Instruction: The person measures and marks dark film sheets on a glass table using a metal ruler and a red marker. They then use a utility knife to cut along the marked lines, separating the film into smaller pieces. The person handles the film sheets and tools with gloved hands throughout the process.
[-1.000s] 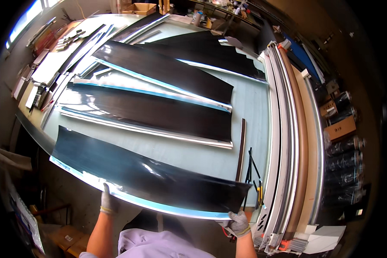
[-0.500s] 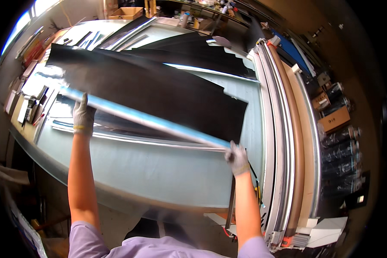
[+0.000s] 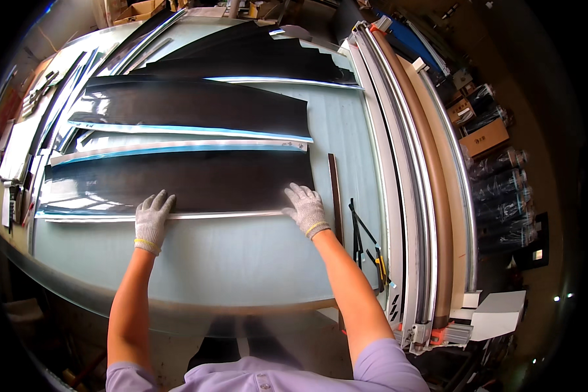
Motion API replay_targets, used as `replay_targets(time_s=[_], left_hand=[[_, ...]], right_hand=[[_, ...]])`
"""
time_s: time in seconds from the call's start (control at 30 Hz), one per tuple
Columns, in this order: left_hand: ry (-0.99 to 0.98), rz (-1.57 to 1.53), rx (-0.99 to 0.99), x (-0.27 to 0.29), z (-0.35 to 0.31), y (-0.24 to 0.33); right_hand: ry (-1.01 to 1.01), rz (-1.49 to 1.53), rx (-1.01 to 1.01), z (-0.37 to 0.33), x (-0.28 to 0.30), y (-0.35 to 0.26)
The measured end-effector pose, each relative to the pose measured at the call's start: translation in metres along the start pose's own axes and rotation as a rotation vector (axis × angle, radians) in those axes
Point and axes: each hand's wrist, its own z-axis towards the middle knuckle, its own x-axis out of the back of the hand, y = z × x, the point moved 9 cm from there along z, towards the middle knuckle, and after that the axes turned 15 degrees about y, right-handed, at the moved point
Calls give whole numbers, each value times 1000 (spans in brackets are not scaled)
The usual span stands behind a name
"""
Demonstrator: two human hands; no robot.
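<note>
While both hands, left hand point(image 3: 153, 216) and right hand point(image 3: 305, 208), press flat on the dark sheet point(image 3: 189, 183), scissors point(image 3: 362, 235) lie beside.

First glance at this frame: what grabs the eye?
The long glossy black sheets fanned out across the pale blue-grey worktable, each with a bright silvery-blue lower edge. The nearest sheet has both gloved hands flat on its near edge, the left hand near its middle and the right hand at its right end. Along the table's right side runs a stack of long curved rails.

Sheet point(image 3: 176, 179) on table point(image 3: 209, 261); scissors point(image 3: 362, 235), perhaps, to its right.
</note>
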Motion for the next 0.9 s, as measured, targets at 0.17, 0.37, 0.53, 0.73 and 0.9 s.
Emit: replay_targets(time_s=[0.17, 0.37, 0.53, 0.73, 0.9], left_hand=[[-137, -41, 79, 2, 9, -2], [9, -92, -80, 32, 15, 32], [21, -60, -159, 50, -30, 40], [-92, -55, -337, 103, -145, 118], [-261, -227, -194, 110, -162, 143]], right_hand=[[46, 105, 53, -4, 19, -7], [334, 264, -66, -13, 64, -15], [543, 312, -51, -89, 127, -59], [364, 306, -255, -232, 149, -81], [321, 274, -425, -262, 168, -67]])
